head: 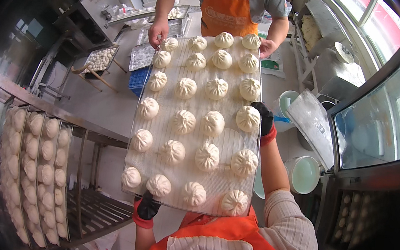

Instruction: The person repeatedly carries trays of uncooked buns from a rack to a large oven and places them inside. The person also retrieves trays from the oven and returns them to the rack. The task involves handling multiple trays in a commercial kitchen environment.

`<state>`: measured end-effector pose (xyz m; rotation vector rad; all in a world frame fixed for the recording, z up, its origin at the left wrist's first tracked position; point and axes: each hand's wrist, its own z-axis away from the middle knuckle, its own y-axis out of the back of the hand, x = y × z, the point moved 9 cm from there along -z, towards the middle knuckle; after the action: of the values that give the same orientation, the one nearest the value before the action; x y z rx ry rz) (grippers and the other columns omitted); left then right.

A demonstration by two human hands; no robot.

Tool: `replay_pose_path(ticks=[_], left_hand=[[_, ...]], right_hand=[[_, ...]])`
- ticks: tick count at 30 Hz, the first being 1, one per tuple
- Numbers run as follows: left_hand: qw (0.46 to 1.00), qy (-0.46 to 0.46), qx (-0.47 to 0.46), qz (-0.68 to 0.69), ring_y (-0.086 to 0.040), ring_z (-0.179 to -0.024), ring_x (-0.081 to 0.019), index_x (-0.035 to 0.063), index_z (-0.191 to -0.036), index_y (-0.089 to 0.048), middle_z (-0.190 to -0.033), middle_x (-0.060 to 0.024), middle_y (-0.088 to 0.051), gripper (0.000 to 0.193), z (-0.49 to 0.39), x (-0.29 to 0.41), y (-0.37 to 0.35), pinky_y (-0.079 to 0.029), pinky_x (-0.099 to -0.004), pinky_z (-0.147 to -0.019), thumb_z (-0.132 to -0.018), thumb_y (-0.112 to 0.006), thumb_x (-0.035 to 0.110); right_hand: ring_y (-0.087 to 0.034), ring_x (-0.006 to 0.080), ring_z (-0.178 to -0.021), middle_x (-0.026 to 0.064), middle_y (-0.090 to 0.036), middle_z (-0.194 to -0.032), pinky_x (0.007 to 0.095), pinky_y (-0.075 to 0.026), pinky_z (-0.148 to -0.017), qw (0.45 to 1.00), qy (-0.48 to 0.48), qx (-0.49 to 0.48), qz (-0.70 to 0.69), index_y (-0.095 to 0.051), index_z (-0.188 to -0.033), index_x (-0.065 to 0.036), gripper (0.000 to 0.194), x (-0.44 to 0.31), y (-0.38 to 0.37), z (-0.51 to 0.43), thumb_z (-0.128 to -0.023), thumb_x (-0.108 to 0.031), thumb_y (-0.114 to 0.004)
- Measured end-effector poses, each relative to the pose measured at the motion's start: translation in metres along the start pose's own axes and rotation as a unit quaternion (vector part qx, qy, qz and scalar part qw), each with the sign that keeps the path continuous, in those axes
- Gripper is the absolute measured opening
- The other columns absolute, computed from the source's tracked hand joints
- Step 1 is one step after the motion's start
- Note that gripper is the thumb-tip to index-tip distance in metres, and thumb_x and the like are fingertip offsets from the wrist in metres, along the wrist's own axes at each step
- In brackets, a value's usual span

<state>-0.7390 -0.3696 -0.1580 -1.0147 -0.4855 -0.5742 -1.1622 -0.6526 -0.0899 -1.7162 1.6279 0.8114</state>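
Observation:
A large wire rack tray [194, 172] lined with a pale mesh sheet is held up before me, bearing rows of pleated steamed buns [216, 88]. My left hand [148, 206], in a black and red glove, grips the near edge towards its left corner, beneath a bun. Gloved alike, my right hand [264, 121] holds the right edge about halfway along. A co-worker in an orange apron [231, 8] stands across from me. The co-worker's hands, one at the far left corner [157, 33] and one at the far right [267, 48], are on the tray too.
At left stands a metal rack [80, 185] with trays of buns [48, 150]. A stool [92, 75] carries a tray of small dough pieces, near a blue crate [139, 81]. Right are white buckets [303, 175], a floury board [312, 126] and an open glass-paned door [381, 112].

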Motion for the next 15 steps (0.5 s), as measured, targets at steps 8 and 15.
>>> replay_pose_path(ticks=[8,15], left_hand=[[0.993,-0.055,-0.044,-0.094,-0.055,-0.1,-0.0199,0.0002,-0.118,-0.048,-0.113,-0.0109,-0.055,0.035,-0.026,0.003,-0.017,-0.047,-0.0342,-0.084,-0.084,-0.053,0.002],[0.997,-0.025,0.006,-0.077,-0.056,-0.1,-0.0189,0.001,-0.119,-0.049,-0.112,-0.009,-0.056,0.033,-0.058,-0.028,-0.015,-0.045,-0.0322,-0.087,-0.088,-0.05,0.011]], right_hand=[[-0.059,0.0201,-0.071,0.0084,-0.061,-0.079,0.0294,-0.046,-0.064,0.997,-0.031,-0.028,0.059,-0.061,-0.08,-0.002,0.014,0.021,0.003,-0.015,-0.067,-0.005,-0.067],[-0.058,0.0197,-0.069,0.0082,-0.06,-0.077,0.0281,-0.046,-0.061,0.994,0.064,-0.029,0.086,-0.06,-0.078,-0.002,0.013,0.034,0.014,-0.02,-0.067,-0.005,-0.067]])
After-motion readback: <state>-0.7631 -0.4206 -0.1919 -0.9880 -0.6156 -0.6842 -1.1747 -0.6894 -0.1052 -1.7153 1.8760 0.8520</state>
